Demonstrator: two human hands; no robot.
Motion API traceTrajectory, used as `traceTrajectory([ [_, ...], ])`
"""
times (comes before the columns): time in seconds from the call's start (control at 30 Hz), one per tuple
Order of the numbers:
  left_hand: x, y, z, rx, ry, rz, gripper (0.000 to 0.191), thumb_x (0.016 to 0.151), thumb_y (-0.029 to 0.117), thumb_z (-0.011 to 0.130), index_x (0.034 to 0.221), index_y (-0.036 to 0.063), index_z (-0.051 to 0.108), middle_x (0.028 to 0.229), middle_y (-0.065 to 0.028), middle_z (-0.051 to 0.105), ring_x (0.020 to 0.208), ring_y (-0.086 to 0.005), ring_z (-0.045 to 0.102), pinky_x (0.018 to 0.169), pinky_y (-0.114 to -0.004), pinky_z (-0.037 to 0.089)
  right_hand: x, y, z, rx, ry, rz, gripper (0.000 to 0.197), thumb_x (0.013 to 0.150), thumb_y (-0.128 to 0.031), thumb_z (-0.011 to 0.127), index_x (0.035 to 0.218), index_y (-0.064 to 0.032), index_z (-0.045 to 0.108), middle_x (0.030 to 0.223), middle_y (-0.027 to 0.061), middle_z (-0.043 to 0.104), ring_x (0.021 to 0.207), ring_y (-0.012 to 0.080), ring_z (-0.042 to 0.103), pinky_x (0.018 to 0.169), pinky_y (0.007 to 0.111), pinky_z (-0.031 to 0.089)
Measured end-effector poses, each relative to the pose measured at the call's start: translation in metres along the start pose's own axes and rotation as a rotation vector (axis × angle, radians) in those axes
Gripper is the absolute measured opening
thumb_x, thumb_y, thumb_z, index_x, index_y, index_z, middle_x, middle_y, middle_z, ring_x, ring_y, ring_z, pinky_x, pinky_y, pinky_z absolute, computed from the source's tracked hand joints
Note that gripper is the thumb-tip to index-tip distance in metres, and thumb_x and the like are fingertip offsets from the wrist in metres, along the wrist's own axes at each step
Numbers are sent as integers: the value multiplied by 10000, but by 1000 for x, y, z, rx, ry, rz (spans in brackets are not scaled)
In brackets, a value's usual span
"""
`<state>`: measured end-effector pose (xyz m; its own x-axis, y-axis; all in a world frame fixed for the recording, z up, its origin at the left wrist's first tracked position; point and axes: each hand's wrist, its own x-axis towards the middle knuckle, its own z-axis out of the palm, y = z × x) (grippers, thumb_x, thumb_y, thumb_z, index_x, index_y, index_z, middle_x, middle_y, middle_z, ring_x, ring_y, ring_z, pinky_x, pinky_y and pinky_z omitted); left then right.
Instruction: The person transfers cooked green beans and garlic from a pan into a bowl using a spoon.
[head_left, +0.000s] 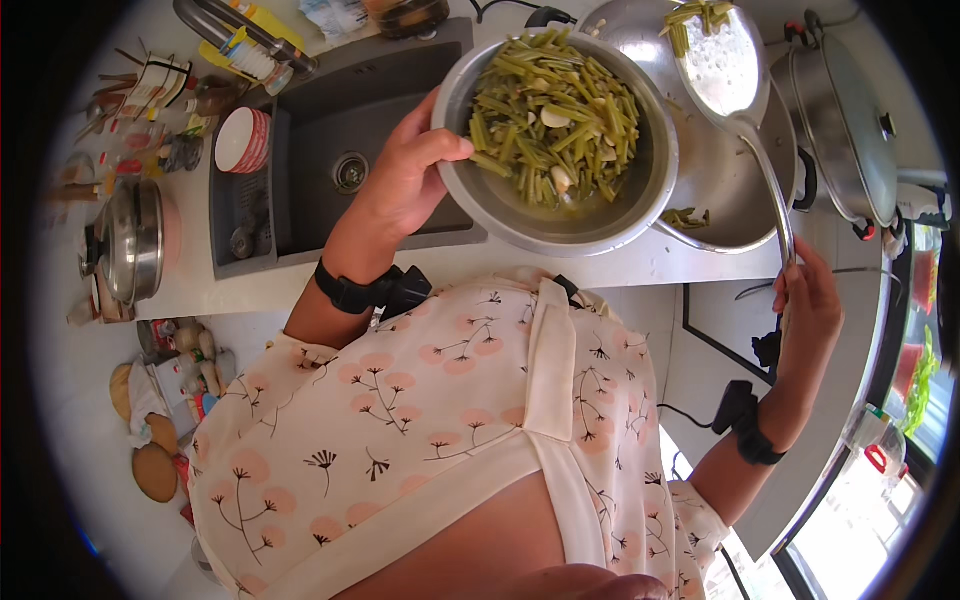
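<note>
My left hand (420, 169) grips the rim of a metal bowl (469, 206), thumb over the edge. Cut green stalks with pale garlic-like pieces (559, 120) fill much of the bowl, with some liquid at its near side. In my right hand (810, 292) is the handle of a metal spatula (724, 82). A few stalk pieces cling to the spatula's far end. Beneath both the bowl and the spatula lies a wide metal wok (739, 187). Several stalk pieces (684, 218) lie in the wok near its front edge, and the bowl hides part of it.
Left of the bowl is a dark sink (315, 202) under a faucet (255, 37). Red-and-white bowls (244, 141) stand at the sink's left side. A lidded pot (135, 240) is farther left. At right, a large lidded metal pan (844, 124) stands close beside the wok.
</note>
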<state>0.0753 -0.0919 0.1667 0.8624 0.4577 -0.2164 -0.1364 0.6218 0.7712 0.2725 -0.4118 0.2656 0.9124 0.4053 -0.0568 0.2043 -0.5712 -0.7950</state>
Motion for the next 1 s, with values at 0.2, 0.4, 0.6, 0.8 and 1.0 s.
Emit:
traceTrajectory([
  [0.2,-4,-1,-4,-36,-57,7,522,760,24,547,1273,10,446,1080,-46,570,969,-123,540,884,-277,425,-45,-15,29,-230,222,-167,282,820,-27,631,1101,-54,650,734,2,578,632,72,518,564,206,428],
  [0.4,-6,-2,-7,15,-97,-6,625,739,67,539,1339,7,374,1167,-76,534,1058,-163,512,944,-319,405,-54,-2,55,-500,438,-516,137,784,5,657,918,-11,635,808,82,625,724,203,606,624,280,502],
  [0.6,-5,-3,-10,-8,-111,13,510,770,59,537,1271,27,446,1099,-48,566,987,-137,543,898,-304,438,-57,7,61,-536,484,-713,160,752,63,658,893,6,607,806,94,606,749,228,599,619,301,515],
  [0.8,-4,-3,-9,-21,-107,-7,511,763,54,539,1266,30,454,1091,-47,570,986,-136,543,903,-296,434,-62,1,66,-450,473,-644,168,742,81,655,886,3,614,821,92,619,715,215,609,597,277,512],
  [1.0,0,-7,-11,-40,-99,-8,499,758,48,541,1252,31,470,1067,-41,579,960,-122,548,877,-279,440,-50,-1,57,-429,460,-526,120,783,16,657,898,-12,635,815,68,634,687,159,608,591,240,494],
])
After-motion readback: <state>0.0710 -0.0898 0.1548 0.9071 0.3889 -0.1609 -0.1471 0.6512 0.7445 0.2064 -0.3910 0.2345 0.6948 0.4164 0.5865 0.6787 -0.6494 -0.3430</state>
